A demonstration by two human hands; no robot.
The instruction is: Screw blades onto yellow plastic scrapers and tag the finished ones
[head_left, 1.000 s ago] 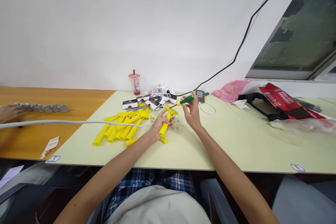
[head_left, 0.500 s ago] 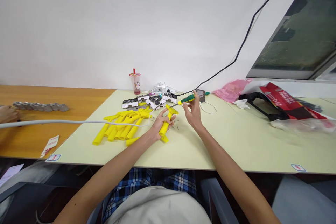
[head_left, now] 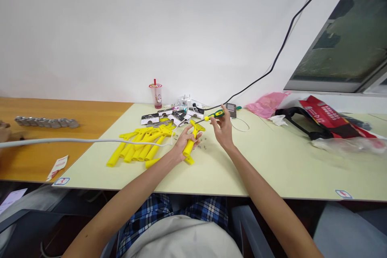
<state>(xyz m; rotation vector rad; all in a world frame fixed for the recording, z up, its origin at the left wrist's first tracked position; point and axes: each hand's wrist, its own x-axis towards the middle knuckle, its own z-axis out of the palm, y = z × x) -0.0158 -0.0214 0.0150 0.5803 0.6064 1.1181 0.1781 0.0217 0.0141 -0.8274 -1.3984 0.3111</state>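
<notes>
My left hand (head_left: 182, 142) is closed around a yellow T-shaped plastic handle (head_left: 190, 145), holding it tilted above the table. In my right hand (head_left: 223, 129) is a screwdriver (head_left: 217, 115) with a green and yellow grip, pinched between the fingers. Its metal shaft points left, and the tip meets the head of the yellow handle; the exact contact is too small to make out. Several small screws (head_left: 203, 147) lie scattered on the table beside my left hand. To the left rests a row of similar yellow handles (head_left: 142, 145).
Black and white cards (head_left: 149, 119) lie behind the handles, near a drink cup (head_left: 157, 96). A white cable (head_left: 90, 140) crosses from the left. At right are a pink bag (head_left: 266, 105) and a red bag (head_left: 328, 117). Metal parts (head_left: 46, 122) and another person's hand (head_left: 4, 133) are far left.
The screwdriver's grip has turned slightly within my right hand's fingers. My left hand and the yellow handle stay almost still. The other person's hand at far left has shifted a little.
</notes>
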